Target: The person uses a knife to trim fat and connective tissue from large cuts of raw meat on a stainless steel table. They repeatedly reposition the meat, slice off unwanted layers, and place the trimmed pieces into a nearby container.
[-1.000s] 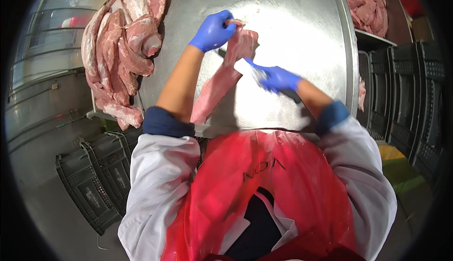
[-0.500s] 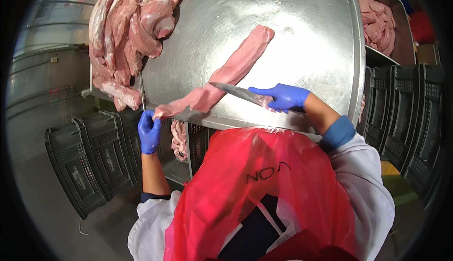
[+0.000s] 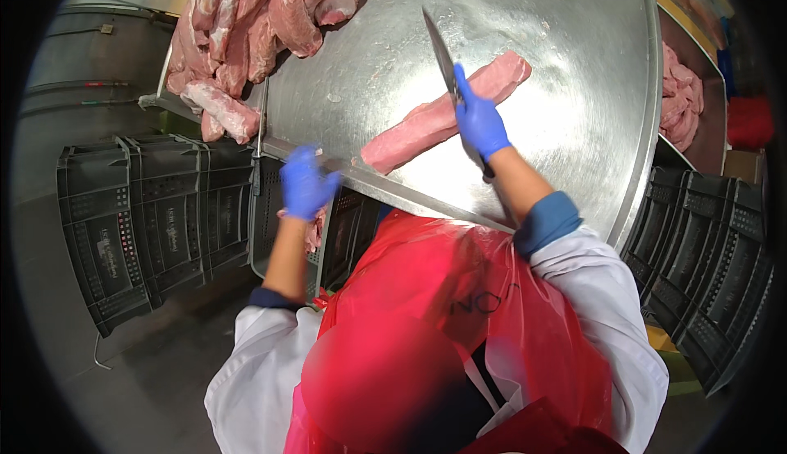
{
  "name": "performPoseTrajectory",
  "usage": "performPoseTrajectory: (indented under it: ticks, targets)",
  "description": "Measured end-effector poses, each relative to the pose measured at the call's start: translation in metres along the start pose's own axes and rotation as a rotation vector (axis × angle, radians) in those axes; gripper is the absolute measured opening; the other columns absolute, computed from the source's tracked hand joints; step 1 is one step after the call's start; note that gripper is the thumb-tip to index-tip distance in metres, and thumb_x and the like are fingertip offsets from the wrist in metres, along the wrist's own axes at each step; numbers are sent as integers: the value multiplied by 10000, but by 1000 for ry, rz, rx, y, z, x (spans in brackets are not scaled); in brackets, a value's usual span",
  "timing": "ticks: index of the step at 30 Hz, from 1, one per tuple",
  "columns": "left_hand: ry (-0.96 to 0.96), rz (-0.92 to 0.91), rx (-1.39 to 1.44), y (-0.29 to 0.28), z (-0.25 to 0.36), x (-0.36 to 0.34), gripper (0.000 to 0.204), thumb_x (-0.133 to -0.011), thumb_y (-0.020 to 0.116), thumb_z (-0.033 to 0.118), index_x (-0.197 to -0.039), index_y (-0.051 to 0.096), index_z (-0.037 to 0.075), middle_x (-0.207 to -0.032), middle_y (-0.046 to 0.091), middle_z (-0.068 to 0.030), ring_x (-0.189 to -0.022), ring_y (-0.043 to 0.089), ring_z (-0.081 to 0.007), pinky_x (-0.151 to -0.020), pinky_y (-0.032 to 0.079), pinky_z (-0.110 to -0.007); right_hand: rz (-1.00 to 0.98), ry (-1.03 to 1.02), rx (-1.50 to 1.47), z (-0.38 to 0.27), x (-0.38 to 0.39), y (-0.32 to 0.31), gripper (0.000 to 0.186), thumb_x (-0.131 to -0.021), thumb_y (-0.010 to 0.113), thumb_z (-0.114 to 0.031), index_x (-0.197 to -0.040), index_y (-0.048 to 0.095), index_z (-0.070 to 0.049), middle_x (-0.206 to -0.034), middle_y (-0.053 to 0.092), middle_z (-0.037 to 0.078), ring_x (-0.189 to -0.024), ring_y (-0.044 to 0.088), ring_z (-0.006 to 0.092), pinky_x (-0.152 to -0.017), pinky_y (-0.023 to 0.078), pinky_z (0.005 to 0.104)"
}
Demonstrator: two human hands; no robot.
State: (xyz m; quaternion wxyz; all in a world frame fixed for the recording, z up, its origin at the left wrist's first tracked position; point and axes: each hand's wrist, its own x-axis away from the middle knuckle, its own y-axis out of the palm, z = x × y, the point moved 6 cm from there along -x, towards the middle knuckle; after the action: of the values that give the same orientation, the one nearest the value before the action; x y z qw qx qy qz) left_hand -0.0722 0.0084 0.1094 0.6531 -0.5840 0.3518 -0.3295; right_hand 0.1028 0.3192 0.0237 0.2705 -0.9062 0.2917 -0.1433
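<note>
Swings the knife (image 3: 447,68) from pointing left to pointing away, gripped in the right hand (image 3: 482,123) with fingers wrapped, index extended, presumably for steering. Leaves the meat strip (image 3: 432,122) on the worktop (image 3: 348,85) beneath those fingers. Cannot tell whether pinching or spreading with blurred left hand (image 3: 307,185).

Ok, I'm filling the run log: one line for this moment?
left hand: blurred, near metal table | right hand: holding knife | meat strip: on table

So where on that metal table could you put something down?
Bare metal shows on the table between the meat pile and the knife, and between the meat strip and the table's right edge. Crowded: upper left at the pile, and mid-table around the right hand.
</note>
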Motion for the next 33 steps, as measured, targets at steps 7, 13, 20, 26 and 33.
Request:
performPoseTrajectory:
  ticks: [7, 13, 20, 26, 33]
  targets:
    - [-122, -302, 257, 126, 97, -110, 598, -747, 722, 310, -1233, 532, 17, -1246, 609, -256, -1194, 592, -428, -959, 499, -490, -347, 126, 368, 25, 118, 33, 858, -866, 432, -49, -1621, 86, -265, -819, 674, 299, -738, 659, 473, -722, 518, 576]
    - [-509, -372, 1464, 155, -32, -141, 621, -838, 743, 211, -1379, 522, 2, -1234, 638, -124, -1065, 650, -238, -925, 545, -405, -488, 93, 27, 30, 180, -9, 750, -925, 532, -153, -1603, 233, -270, -720, 619, 266, -607, 591, 442, -651, 493, 505]
    - [287, -209, 1655, -24, 244, -262, 881, -820, 773, 513, -1433, 410, -5, -1309, 552, -182, -1276, 509, -272, -1012, 479, -396, -49, 388, -234, 96, 260, -82, 832, -929, 586, -64, -1624, 170, -250, -773, 676, 128, -585, 644, 196, -619, 547, 336]
    - [-41, -277, 200, 74, 267, -223, 567, -926, 591, 561, -1417, 519, 288, -1400, 553, -158, -1233, 548, -433, -1024, 467, -477, 370, 494, -629, 151, 246, -112, 864, -938, 528, 36, -1631, 120, -281, -709, 623, 54, -515, 590, 136, -438, 479, 278]
    - [-220, -685, 1289, 198, 245, -233, 656, -746, 770, 407, -1221, 671, -34, -1104, 712, -167, -1013, 680, -256, -878, 553, -374, 403, 474, -838, 194, 249, -91, 890, -916, 475, 92, -1633, 110, -287, -847, 597, 81, -512, 549, 141, -410, 440, 273]
